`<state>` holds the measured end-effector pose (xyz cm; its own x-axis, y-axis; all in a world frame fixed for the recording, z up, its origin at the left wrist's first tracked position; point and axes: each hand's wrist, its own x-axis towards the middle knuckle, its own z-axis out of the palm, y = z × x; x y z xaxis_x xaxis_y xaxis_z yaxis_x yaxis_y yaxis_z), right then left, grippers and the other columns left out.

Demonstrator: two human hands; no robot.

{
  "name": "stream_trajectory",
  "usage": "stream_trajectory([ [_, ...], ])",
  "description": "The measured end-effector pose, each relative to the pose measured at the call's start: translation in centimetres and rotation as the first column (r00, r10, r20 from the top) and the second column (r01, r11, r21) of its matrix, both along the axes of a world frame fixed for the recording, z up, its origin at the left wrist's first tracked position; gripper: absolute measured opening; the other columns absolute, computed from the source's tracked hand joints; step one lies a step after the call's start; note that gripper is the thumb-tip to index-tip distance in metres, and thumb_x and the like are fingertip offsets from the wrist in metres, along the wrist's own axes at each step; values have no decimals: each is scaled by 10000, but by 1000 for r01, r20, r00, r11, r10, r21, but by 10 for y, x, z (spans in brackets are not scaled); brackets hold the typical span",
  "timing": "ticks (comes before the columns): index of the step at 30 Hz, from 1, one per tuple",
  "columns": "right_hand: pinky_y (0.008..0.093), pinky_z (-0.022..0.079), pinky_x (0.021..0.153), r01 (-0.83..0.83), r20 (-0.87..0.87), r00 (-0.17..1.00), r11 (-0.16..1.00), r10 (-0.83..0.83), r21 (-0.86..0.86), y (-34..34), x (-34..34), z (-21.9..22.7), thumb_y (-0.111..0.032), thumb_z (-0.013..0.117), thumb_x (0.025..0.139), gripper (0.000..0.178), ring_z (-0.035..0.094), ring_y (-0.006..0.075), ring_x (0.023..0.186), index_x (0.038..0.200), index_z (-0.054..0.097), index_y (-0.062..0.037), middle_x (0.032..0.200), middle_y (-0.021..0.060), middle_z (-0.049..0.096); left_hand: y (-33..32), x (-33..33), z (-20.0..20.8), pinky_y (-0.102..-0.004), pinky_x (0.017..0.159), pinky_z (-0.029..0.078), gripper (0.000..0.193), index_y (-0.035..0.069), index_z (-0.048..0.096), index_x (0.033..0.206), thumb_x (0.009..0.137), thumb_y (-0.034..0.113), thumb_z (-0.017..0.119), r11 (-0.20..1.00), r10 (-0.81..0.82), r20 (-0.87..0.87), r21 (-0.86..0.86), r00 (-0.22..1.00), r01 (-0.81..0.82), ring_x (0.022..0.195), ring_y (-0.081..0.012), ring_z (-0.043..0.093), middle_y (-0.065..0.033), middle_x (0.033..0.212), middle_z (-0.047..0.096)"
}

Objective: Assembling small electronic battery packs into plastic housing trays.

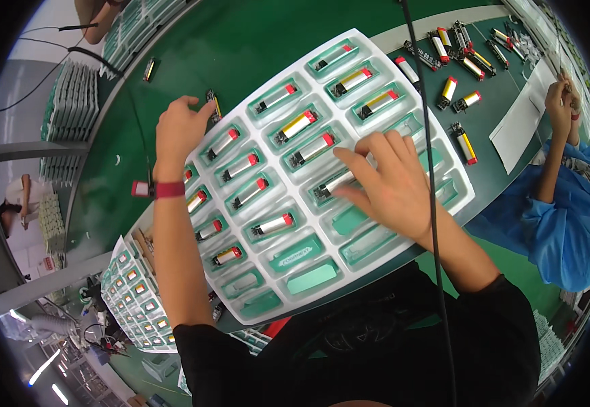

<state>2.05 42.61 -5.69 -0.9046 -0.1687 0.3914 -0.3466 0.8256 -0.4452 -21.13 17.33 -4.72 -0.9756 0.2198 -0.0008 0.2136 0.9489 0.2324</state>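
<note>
A white tray (pixel 315 222) with green-lined pockets lies across the bench in front of me. Many pockets hold small cylindrical batteries with red ends and circuit boards, such as a yellow battery (pixel 297 127). My right hand (pixel 396 183) is over the tray's right part, thumb and index finger apart around a silver battery (pixel 339 182) in its pocket. Beyond the tray's far left edge, my left hand (pixel 183 132) has bent fingers at another battery (pixel 215 105), which appears pinched at their tips; the hand partly hides the contact.
Loose batteries (pixel 468 61) are scattered at the back right. A person in blue (pixel 545 203) works at the right beside a white sheet (pixel 522 129). A black cable (pixel 432 203) hangs across the view. Another filled tray (pixel 135 298) stands lower left; stacked trays (pixel 71 102) stand at the left.
</note>
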Motion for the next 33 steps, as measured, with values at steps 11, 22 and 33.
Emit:
stream_trajectory([
  [11, 275, 471, 618, -82, -14, 995, 694, 103, -716, -68, -5, 36, -154, 794, 774, 634, 558, 150, 709, 1320, 505, -13, 1019, 108, 590, 2, 100, 76, -285, 760, 564, 457, -62, 496, 1290, 867, 3, 657, 340, -266, -12, 935, 964, 106, 866, -199, 672, -165, 992, 666],
  [22, 240, 441, 691, -276, -27, 924, 616, 382, -738, -114, 7, 36, -5, 709, 832, 370, 554, 142, 805, 1177, 619, 91, 888, 100, 591, -48, 245, 32, -325, 831, 571, 424, -107, 593, 1195, 780, -129, 678, -21, 60, -153, 988, 986, 154, 1031, -287, 658, -235, 1121, 632],
  [33, 275, 477, 628, -195, 50, 890, 476, 454, -858, -129, 10, 25, -76, 731, 823, 351, 605, 156, 719, 1156, 666, 12, 827, 90, 650, -69, 255, 16, -254, 781, 507, 203, -89, 669, 1043, 842, -70, 651, 178, 168, -239, 962, 956, 209, 887, -192, 649, -193, 998, 680],
])
